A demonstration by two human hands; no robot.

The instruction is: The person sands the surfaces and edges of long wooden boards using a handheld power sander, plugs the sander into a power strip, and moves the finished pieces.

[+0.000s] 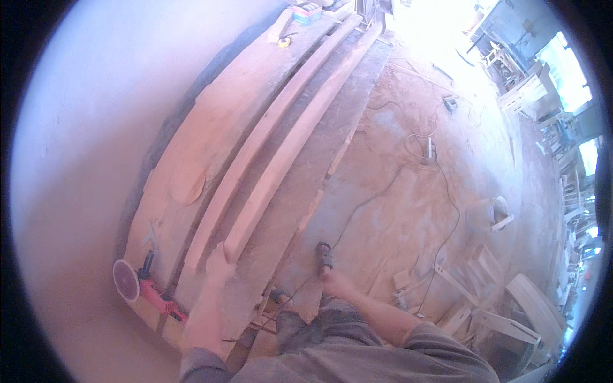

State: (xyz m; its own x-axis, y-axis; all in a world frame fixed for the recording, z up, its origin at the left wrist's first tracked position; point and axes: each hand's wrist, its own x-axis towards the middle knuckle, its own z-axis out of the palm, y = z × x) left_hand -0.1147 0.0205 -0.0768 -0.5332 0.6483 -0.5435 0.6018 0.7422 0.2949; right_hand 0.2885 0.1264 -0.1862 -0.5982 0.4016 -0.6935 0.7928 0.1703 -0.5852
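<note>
Grey shirt [345, 360] fills the lower edge, with both bare forearms reaching out from its sleeves. Left hand [219, 267] rests at the near end of the right-hand wooden beam [300, 137], touching it; whether the fingers wrap the wood, cannot tell. Right hand [331, 279] is low, right of the bench, at a dark object [324, 255] of unclear kind; fingers too blurred to say if they grip it.

Left of the left hand, a red power tool [156, 297] with a pale round disc [126, 279] lies near the bench's left corner. Just beyond it: a small metal-headed tool [150, 241].

Both beams run lengthwise along the bench [338, 108], side by side with a gap between; the left beam [255, 140] lies nearer the wall [83, 134]. Farther left, a flat pale oval [188, 185] lies on the bench.

Right of the bench: dusty floor [383, 217], loose wood pieces [482, 265], a bucket-like container [480, 216] and a dark cord [377, 195].

At the bench's far end: a yellow roll [285, 43] and a blue-and-pink box [306, 14]. Bright windows [565, 70] stand far right
</note>
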